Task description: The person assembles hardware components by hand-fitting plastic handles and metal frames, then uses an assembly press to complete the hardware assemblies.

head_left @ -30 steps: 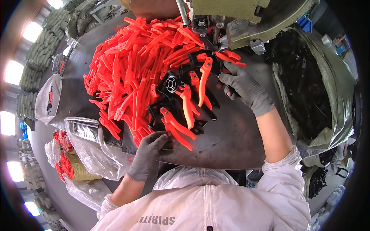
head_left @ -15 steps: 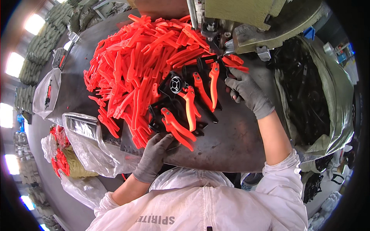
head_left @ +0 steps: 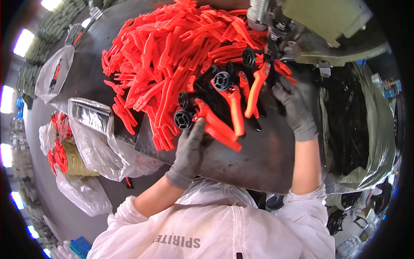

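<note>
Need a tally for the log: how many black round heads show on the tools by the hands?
4: one at the left hand's fingertips, one just above it, one mid-cluster, one near the machine. Others may be buried.

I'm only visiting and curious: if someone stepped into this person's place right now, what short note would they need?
Left hand: gloved, resting on an orange-handled tool near the table's front edge.
Right hand: gloved, holding another tool up at the machine.
A big heap of loose orange handles covers the table; several tools with handles on lie in front of it.
Left: the heap is large. A sack of dark parts sits on the right.
</note>
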### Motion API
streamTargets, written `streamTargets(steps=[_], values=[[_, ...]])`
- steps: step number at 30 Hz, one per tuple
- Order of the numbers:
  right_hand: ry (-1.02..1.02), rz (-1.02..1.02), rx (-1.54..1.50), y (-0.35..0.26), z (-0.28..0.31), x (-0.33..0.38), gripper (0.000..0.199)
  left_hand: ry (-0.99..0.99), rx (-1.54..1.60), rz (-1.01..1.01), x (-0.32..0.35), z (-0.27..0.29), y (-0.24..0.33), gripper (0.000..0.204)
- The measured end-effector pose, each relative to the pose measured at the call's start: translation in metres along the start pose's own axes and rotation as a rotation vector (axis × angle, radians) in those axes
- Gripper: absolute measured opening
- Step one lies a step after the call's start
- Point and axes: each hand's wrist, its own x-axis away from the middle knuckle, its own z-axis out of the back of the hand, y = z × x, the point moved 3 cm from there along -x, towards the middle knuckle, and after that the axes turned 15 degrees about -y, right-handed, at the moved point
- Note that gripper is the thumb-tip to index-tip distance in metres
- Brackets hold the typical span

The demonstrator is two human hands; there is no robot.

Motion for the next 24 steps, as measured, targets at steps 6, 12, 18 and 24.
streamTargets(steps=[6, 12, 18, 24], values=[[-0.073, 0.125, 0.039, 0.014, -0.071, -0.004, 0.049, 0.014, -0.360, -0.289, -0.048, -0.050, 0.003, 0.077], [-0.093, 0.064, 0.096, 0.010, -0.093, 0.016, 0.047, -0.161, -0.530, -0.256, -0.044, -0.056, 0.005, 0.080], [-0.088, 0.103, -0.123, 0.022, -0.134, 0.047, 0.042, -0.156, -0.855, -0.556, 0.031, -0.028, 0.041, 0.086], [-0.673, -0.145, -0.323, -0.009, -0.296, 0.006, 0.054, 0.236, -0.612, -0.427, 0.128, 0.081, 0.056, 0.067]])
